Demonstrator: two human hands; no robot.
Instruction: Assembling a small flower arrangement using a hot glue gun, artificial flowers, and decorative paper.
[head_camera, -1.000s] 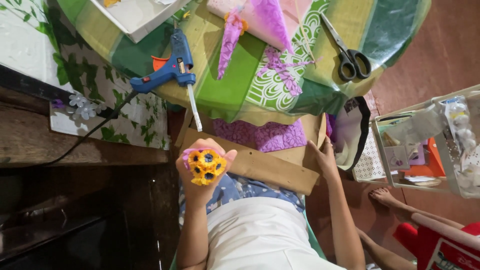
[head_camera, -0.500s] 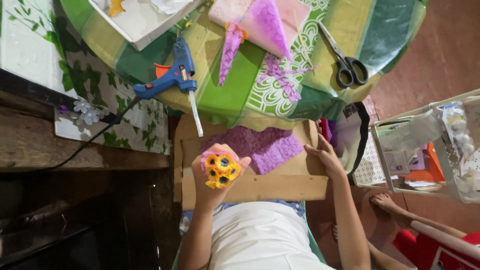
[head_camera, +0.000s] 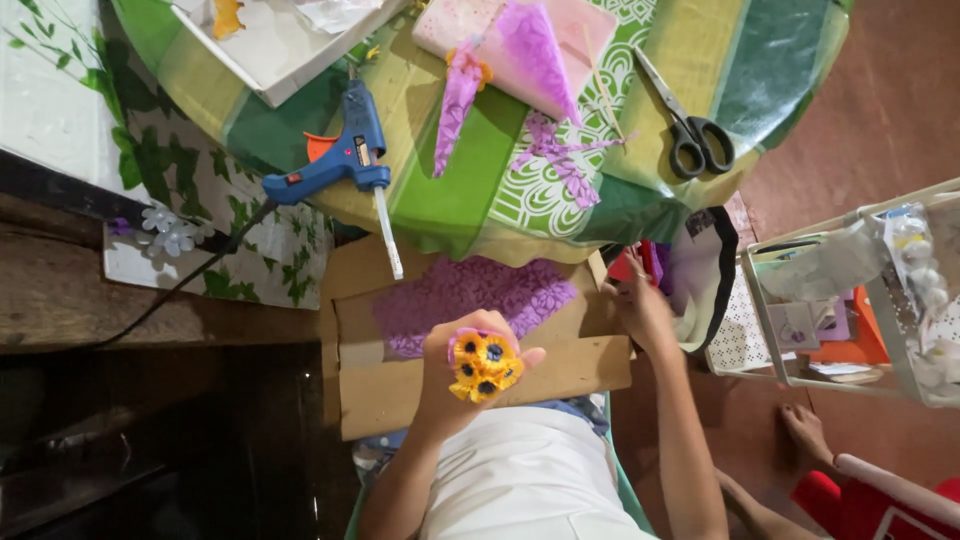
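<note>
Your left hand (head_camera: 455, 375) closes around a yellow flower cluster (head_camera: 483, 366), lifting it clear for viewing, while your right hand (head_camera: 645, 312), fingers loosely open, rests on the cardboard box (head_camera: 480, 385).

Ahead of our left hand (head_camera: 455, 375) we see the cardboard box (head_camera: 420, 385) open, only purple lace (head_camera: 470, 300) inside. Beyond it the glue gun (head_camera: 335, 165) blocks the table edge (head_camera: 470, 235); scissors (head_camera: 690, 130) lie far right.

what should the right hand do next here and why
Probably slide the right hand onto the purple sheet in the cardboard box and pinch its edge. The left hand is busy holding the yellow flower bunch, while the right hand sits at the box's edge, close to that sheet.
</note>
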